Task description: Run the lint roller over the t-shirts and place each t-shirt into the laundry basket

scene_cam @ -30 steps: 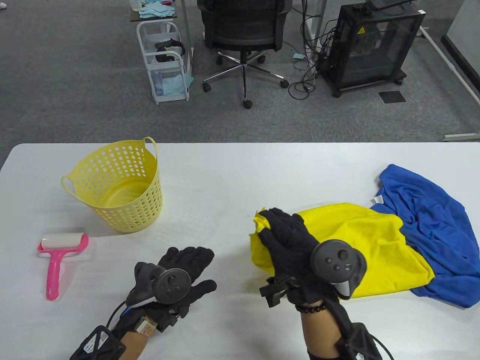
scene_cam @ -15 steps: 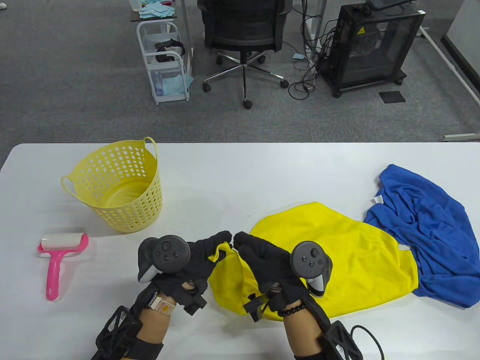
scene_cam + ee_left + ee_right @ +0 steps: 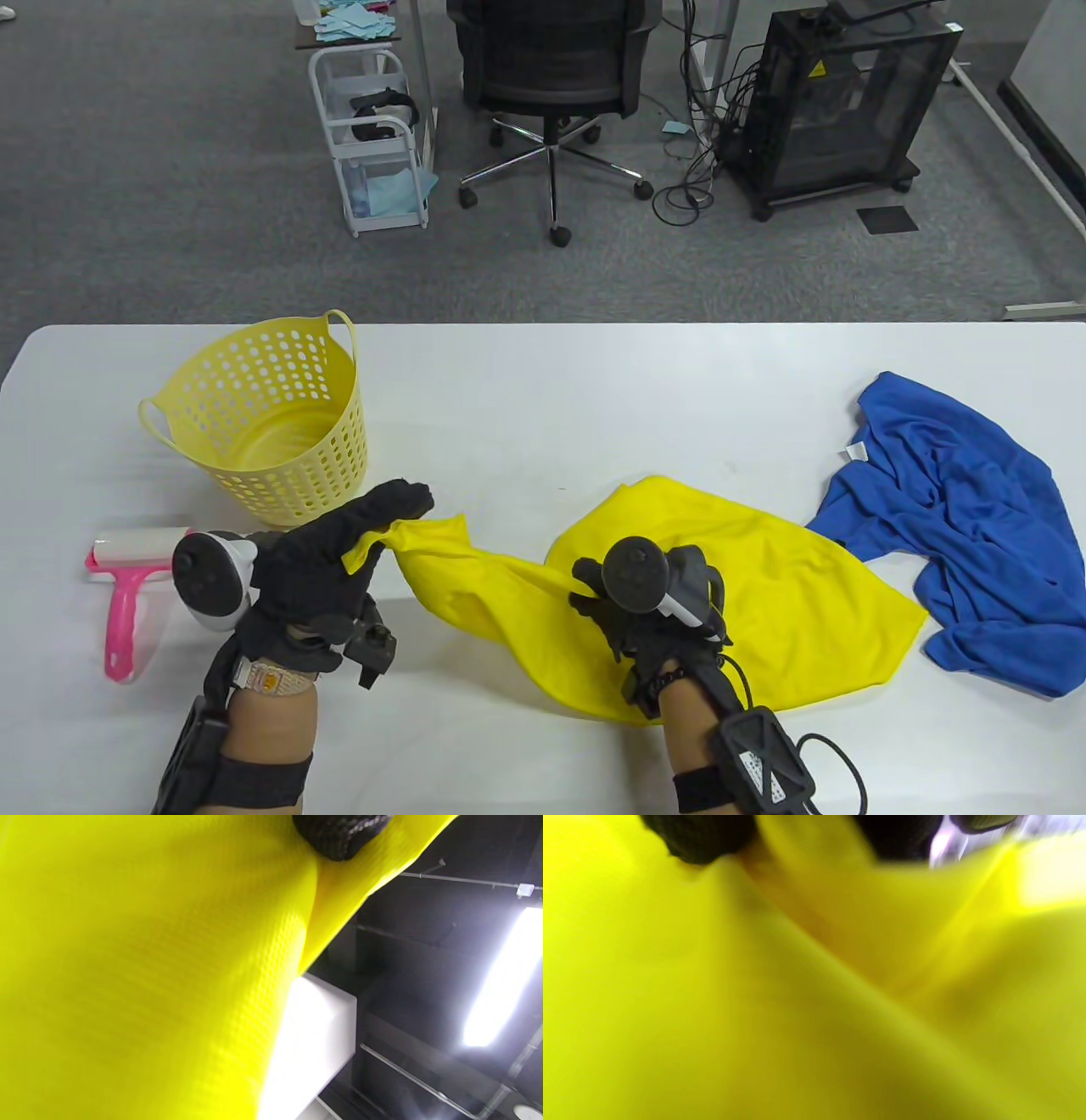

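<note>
Roller [image 3: 127, 586] lies flat at the table's [image 3: 543, 382] left edge, pink handle toward the near side, white roll at the far end. It touches nothing else.

Basket [image 3: 271, 424] stands upright just right of and behind the roller; its interior shows only its own yellow bottom.

Left hand [image 3: 331, 560] is in front of the basket, raised off the table, fingers curled and pinching one corner of the yellow shirt [image 3: 764, 594]. In the left wrist view, one gloved fingertip [image 3: 339, 836] presses into yellow cloth that fills most of the frame.

From that pinch, a band of yellow cloth runs taut to the right hand [image 3: 653, 603], lifted clear of the table between the two hands.

Right hand is near table centre, toward the near edge, tracker facing up, fingers folded down into the shirt and gripping it. Right wrist view is blurred: yellow cloth everywhere, dark glove fingers [image 3: 700, 840] at the top edge closed on a fold.

The rest of the yellow shirt spreads flat on the table right of the right hand.

Blue shirt [image 3: 967, 526] lies crumpled at the table's right side. Its near-left edge sits just beside the yellow shirt's far-right edge; I can't tell whether they touch or overlap.
</note>
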Available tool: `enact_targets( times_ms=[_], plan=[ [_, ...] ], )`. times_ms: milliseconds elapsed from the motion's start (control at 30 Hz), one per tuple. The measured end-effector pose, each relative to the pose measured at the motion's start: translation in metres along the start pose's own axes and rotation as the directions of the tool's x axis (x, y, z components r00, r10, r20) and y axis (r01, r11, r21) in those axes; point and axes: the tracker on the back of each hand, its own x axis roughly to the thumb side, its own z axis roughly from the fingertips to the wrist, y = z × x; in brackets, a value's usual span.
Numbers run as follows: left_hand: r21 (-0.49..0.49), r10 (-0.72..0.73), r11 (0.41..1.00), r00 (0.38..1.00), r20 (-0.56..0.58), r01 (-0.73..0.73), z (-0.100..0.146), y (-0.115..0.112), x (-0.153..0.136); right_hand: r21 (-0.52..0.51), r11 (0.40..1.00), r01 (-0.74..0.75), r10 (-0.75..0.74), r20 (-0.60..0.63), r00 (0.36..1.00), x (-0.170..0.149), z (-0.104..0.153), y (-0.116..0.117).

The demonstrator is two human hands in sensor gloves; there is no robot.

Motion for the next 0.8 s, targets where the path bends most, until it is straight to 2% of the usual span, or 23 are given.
enact_targets(
  times_ms=[33,67,133,200,267,333,367,400,533,600,700,767,800],
  plan=[
    [0.025,-0.074,0.997,0.997,-0.014,0.074,0.002,0.006,-0.002,-0.105,0.994,-0.011,0.007,-0.038,0.999,-0.006,0.002,-0.01],
    [0.043,-0.136,0.99,0.99,-0.027,0.137,0.003,0.01,-0.003,-0.165,0.986,0.01,-0.021,-0.066,0.998,-0.012,0.004,-0.018],
    [0.049,-0.334,0.94,0.941,-0.048,0.337,0.006,0.015,-0.008,-0.344,0.921,0.182,-0.232,-0.11,0.967,-0.03,0.012,-0.042],
    [0.008,-0.448,0.893,0.893,-0.046,0.449,0.006,0.01,-0.012,-0.421,0.86,0.289,-0.354,-0.084,0.931,-0.041,0.018,-0.057],
    [-0.01,-0.515,0.857,0.855,-0.061,0.515,0.006,0.002,-0.015,-0.439,0.854,0.28,-0.348,-0.08,0.934,-0.048,0.022,-0.066],
    [0.029,-0.57,0.819,0.818,-0.081,0.573,0.006,-0.004,-0.017,-0.388,0.906,0.166,-0.237,-0.144,0.961,-0.056,0.019,-0.066],
    [0.047,-0.596,0.796,0.795,-0.111,0.603,0.008,-0.006,-0.019,-0.334,0.934,0.129,-0.195,-0.173,0.965,-0.06,0.017,-0.06],
    [0.074,-0.616,0.774,0.774,-0.145,0.629,0.01,-0.006,-0.02,-0.324,0.942,0.093,-0.163,-0.196,0.967,-0.063,0.016,-0.055],
    [0.17,-0.59,0.772,0.79,-0.166,0.613,0.013,-0.006,-0.019,-0.235,0.965,-0.119,0.05,-0.282,0.958,-0.07,0.007,-0.038],
    [0.223,-0.545,0.792,0.823,-0.159,0.568,0.013,-0.002,-0.015,-0.195,0.98,-0.04,-0.013,-0.259,0.966,-0.07,0.005,-0.033],
    [0.289,-0.509,0.79,0.841,-0.184,0.541,0.014,0.005,-0.01,-0.154,0.981,0.116,-0.143,-0.177,0.974,-0.064,0.003,-0.033],
    [0.224,-0.469,0.819,0.841,-0.269,0.528,0.014,0.013,-0.016,-0.005,0.975,0.22,-0.22,-0.092,0.971,-0.061,0.0,-0.03],
    [0.183,-0.466,0.835,0.843,-0.268,0.519,0.014,0.013,-0.018,0.081,0.963,0.257,-0.25,-0.086,0.964,-0.062,-0.001,-0.025]
  ],
)
